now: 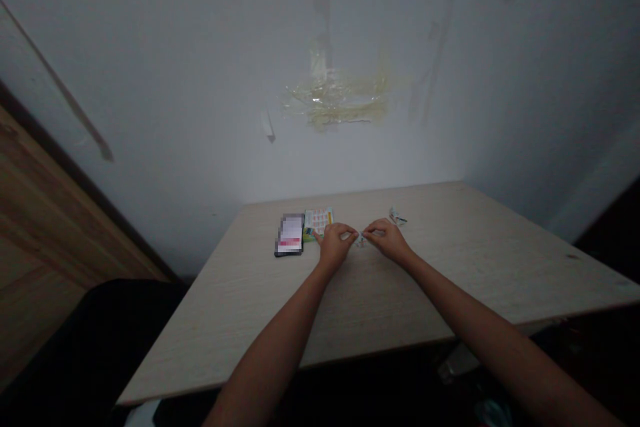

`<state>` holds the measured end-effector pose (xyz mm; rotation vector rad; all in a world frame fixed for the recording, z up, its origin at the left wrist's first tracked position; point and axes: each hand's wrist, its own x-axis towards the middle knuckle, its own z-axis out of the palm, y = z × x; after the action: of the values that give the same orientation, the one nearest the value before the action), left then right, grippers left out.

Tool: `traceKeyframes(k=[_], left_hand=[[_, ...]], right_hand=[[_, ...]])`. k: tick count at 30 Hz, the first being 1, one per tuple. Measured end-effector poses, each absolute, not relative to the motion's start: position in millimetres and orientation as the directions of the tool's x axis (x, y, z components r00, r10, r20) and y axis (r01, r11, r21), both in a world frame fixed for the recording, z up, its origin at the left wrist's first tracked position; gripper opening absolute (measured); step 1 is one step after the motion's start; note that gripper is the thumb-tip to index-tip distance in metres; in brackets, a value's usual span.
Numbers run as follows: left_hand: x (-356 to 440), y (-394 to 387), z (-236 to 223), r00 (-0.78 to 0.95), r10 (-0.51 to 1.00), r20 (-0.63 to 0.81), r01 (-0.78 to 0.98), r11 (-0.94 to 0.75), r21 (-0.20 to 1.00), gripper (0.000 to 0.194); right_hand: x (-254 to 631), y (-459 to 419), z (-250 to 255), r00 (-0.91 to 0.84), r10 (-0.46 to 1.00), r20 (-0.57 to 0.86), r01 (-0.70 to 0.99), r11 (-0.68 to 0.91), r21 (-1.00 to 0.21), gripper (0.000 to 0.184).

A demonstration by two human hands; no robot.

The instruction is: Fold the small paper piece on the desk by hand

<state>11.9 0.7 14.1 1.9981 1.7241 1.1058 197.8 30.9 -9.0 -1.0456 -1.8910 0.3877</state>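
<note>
Above the middle of the table, my left hand point(336, 247) and my right hand point(390, 240) face each other, thumb and fingertips pinched. Between the fingertips is a small whitish piece point(361, 240), too small and dim to name; both hands seem to grip it. A printed sheet or flat packet point(320, 217) in white, green and yellow lies just behind my left hand, which partly covers it. Left of that packet lies a phone point(291, 233) with its screen lit and blurred out. Small crumpled scraps point(398, 216) lie beyond my right hand.
The pale wooden table point(240, 307) stands against a grey wall point(200, 113) with old tape point(345, 100) stuck on it. A dark chair-like shape point(120, 320) is at the left, near a wooden panel point(45, 267). The table's front edge runs below my forearms.
</note>
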Motion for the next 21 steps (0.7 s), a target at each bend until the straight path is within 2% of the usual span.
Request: traceKeyframes(k=[10,21], left_hand=[[12.6,1.8,13.6,-0.017,0.925,0.381,0.695,-0.263,0.669,0.013],[14.7,0.8,16.0,-0.055,0.927,0.371,0.676,-0.239,0.697,0.011]], right_hand=[[198.7,35.6,-13.4,-0.168,0.838,0.518,0.506,0.525,-0.684,0.020],[197.7,39.7,-18.0,-0.155,0.866,0.476,0.400,0.496,-0.771,0.019]])
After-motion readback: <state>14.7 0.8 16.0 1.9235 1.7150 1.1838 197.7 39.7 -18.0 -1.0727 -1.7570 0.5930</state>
